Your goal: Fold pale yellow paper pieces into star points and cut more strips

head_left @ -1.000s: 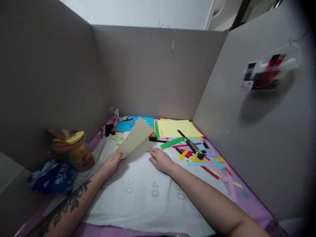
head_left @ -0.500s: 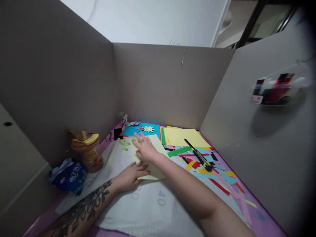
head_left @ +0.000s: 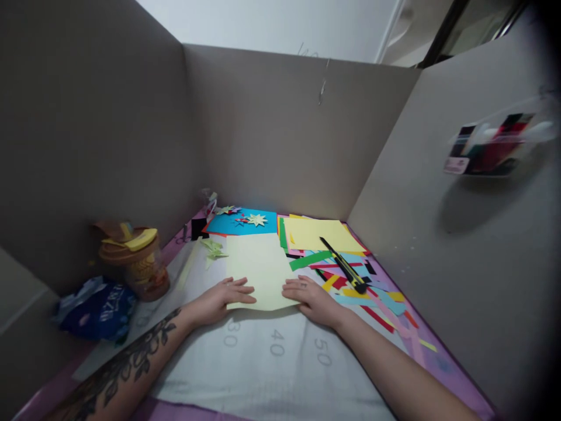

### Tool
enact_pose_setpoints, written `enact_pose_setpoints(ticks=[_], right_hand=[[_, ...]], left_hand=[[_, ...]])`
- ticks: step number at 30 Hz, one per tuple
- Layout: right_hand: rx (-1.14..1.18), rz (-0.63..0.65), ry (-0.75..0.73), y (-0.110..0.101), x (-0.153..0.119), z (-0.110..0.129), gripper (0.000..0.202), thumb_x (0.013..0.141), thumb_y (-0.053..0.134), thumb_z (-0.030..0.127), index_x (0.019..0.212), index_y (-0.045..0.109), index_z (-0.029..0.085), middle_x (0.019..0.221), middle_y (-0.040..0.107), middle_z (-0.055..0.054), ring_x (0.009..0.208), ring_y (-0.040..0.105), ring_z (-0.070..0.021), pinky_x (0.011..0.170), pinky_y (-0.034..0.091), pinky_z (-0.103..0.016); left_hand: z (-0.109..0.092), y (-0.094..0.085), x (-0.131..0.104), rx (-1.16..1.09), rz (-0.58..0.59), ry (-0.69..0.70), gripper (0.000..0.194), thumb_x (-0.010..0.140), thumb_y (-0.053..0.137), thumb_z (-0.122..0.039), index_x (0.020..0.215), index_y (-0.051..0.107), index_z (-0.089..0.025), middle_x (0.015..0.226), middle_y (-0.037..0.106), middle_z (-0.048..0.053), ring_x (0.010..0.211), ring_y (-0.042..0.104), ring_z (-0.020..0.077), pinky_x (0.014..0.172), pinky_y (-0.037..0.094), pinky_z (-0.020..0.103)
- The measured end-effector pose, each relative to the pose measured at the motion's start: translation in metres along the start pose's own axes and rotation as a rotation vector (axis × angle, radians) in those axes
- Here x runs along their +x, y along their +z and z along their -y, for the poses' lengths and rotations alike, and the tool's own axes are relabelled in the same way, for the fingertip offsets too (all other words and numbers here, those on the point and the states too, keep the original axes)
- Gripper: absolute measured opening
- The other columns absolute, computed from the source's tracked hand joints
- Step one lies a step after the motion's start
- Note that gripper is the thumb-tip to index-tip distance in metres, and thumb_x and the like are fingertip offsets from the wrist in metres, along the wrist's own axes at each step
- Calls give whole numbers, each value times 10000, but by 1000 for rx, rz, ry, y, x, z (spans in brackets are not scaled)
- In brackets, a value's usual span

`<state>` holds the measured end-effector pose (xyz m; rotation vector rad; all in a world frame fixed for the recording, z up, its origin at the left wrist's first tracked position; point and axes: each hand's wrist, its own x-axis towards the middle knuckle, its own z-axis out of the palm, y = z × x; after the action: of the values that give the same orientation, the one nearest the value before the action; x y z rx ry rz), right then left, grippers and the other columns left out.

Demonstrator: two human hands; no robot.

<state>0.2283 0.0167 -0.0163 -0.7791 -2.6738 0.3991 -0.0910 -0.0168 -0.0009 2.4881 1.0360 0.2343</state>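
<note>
A pale yellow sheet of paper (head_left: 258, 266) lies on a white numbered mat (head_left: 245, 368). On its near left corner rests my left hand (head_left: 219, 299), fingers spread across the edge. My right hand (head_left: 313, 299) touches the near right edge, its fingers extended over the paper. Neither hand wraps round anything. Pale green paper scraps (head_left: 213, 250) are left of the sheet. Behind it, paper stars (head_left: 257, 220) sit on a blue sheet (head_left: 219, 225).
Right of the sheet, a cutter knife (head_left: 344, 266) lies over coloured strips (head_left: 311, 260) beside stacked yellow paper (head_left: 324, 233). At left stand a brown-lidded cup (head_left: 144, 269) and a blue packet (head_left: 99, 310). Grey panels (head_left: 280, 134) enclose the table.
My right hand has moved back and right, off the sheet's middle to its near right edge. My left hand has shifted slightly left. The view has tilted downward a little.
</note>
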Motion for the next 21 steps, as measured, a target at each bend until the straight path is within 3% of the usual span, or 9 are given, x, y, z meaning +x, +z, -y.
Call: enact_pose_setpoints(ticks=[6,10,16,21], right_hand=[[-37,-124,-105,14,1,-17,506,678,490,23,1118,626,233,1165,644,-56,1123,566,-202,969,390,-401],[-32,-183,-129,18,3,-12,461,695,498,24,1086,645,220,1131,662,-56,1100,582,-203,898,452,-356],[107,-254,-7,20,6,-16,305,769,534,83,991,682,230,1049,686,-53,1028,595,-182,887,460,-338],[131,-308,170,15,16,-19,100,790,604,179,752,690,213,863,668,-41,881,566,-179,823,429,-327]], left_hand=[[-2,1,-14,155,-128,-73,588,753,431,-9,1227,563,-330,1343,513,8,1311,369,234,1063,280,436],[-10,4,-26,232,-220,-38,414,805,468,-99,1149,625,-269,1224,616,37,1184,520,219,986,394,376],[3,9,-29,147,-306,-69,259,869,471,-237,999,696,-227,1103,679,54,1086,584,205,914,458,341],[12,6,-22,-3,-380,-248,257,836,515,-358,804,725,-213,1019,681,60,973,589,208,861,447,333]])
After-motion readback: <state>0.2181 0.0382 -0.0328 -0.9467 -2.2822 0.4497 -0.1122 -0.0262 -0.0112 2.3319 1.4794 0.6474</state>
